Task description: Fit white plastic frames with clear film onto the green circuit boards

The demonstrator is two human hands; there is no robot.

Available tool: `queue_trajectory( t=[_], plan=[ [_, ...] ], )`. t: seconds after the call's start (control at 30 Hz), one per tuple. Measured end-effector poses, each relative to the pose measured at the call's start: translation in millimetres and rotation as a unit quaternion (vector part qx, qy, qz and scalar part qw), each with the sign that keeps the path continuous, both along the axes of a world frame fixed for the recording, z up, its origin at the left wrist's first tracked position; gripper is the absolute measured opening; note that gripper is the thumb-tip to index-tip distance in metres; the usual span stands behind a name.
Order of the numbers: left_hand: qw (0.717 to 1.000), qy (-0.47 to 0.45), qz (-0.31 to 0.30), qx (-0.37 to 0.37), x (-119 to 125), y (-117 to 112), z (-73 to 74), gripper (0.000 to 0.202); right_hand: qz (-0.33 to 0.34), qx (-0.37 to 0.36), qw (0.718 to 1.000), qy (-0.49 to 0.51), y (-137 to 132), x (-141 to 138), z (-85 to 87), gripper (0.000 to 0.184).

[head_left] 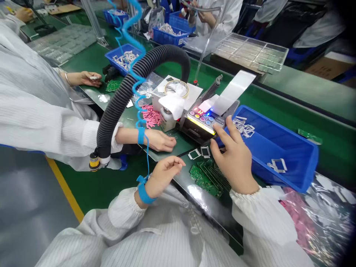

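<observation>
My left hand (165, 176) hangs over the bench edge with loosely curled fingers, and I see nothing in them. It is just left of a fanned stack of green circuit boards (207, 178). My right hand (232, 157) has its fingers spread beside the rim of a blue plastic bin (310, 165), next to a control unit with coloured buttons (201, 122). Several silver rectangular frames (243, 127) lie in the bin. Two more frames (198, 152) and a thin black tool (183, 152) lie on the bench between my hands.
A co-worker's hand (158, 141) rests close to my left, beneath a ribbed black hose (122, 92). Pink strips (150, 116), a white bottle (167, 119), and blue trays of parts (126, 57) stand farther along the green bench.
</observation>
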State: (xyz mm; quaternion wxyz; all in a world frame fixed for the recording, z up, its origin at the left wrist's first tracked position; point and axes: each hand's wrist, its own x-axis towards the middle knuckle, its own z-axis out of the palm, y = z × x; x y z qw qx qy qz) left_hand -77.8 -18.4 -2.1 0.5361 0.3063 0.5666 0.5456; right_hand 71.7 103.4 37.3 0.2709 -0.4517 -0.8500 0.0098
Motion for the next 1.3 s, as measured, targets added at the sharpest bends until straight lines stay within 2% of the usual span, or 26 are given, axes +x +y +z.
queue_trajectory(
  t=[0.1, 0.2, 0.3, 0.43, 0.67, 0.9, 1.13, 1.23, 1.3],
  plan=[
    [0.999, 0.012, 0.037, 0.011, -4, 10, 2.2, 0.010, 0.010, -0.007, 1.000, 0.011, 1, 1, -2.9, 0.044],
    [0.992, 0.069, 0.086, 0.062, -4, 34, 3.5, 0.009, 0.015, -0.013, 1.000, 0.024, 2, 2, -5.6, 0.045],
    [0.969, 0.162, 0.141, 0.125, 2, 63, 0.8, 0.010, 0.009, -0.015, 0.999, 0.028, 2, 2, -7.3, 0.044],
    [0.942, 0.236, 0.195, 0.140, 15, 92, -8.9, 0.011, 0.002, -0.021, 0.999, 0.024, 2, 3, -7.3, 0.045],
    [0.913, 0.288, 0.257, 0.132, 32, 107, -17.8, 0.009, 0.012, -0.035, 0.999, 0.028, 2, 4, -6.5, 0.049],
    [0.914, 0.275, 0.263, 0.138, 36, 110, -15.5, 0.003, 0.017, -0.042, 0.999, 0.018, 2, 5, -7.0, 0.049],
    [0.903, 0.329, 0.255, 0.109, 41, 111, -13.4, 0.011, 0.015, -0.036, 0.999, 0.030, 1, 2, -8.4, 0.049],
    [0.919, 0.306, 0.221, 0.115, 46, 101, -6.8, 0.013, 0.015, -0.033, 0.999, 0.035, 1, 1, -8.7, 0.051],
    [0.939, 0.272, 0.154, 0.144, 47, 88, -0.1, 0.015, 0.013, -0.035, 0.999, 0.035, 1, 1, -8.5, 0.050]
  ],
)
